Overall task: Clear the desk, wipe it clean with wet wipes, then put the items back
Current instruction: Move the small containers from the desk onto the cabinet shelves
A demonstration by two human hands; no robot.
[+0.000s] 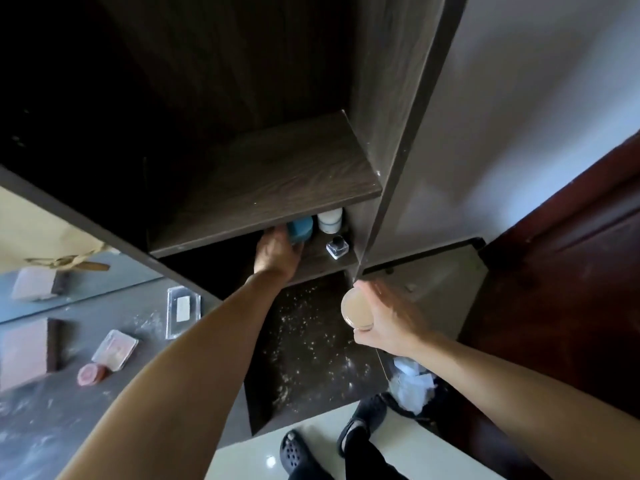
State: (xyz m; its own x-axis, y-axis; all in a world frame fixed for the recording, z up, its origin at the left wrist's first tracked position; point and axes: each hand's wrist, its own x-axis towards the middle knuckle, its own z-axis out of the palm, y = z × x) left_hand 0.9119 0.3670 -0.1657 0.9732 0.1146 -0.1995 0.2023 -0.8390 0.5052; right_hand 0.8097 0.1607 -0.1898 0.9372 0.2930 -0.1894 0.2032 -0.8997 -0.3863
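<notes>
Gripping upright blue cylindrical plastic jar (pixel 302 230) w/ L hand (pixel 277 252) on lower dark-wood shelf (pixel 317 263), straight ahead, beside white tub (pixel 330 220); clutching round beige-lidded jar (pixel 358 311) in R hand (pixel 389 320), outside cabinet, lower-right, farther off.

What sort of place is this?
Likely a home dressing table, probably in a bedroom: a wall mirror behind the dusty dark desk top, a clear-lidded pink makeup palette lying on it, and a white round jar and small black-capped glass bottle on the dark wood shelf.

Dim, deep shadows, soft blur, wide-angle distortion
</notes>
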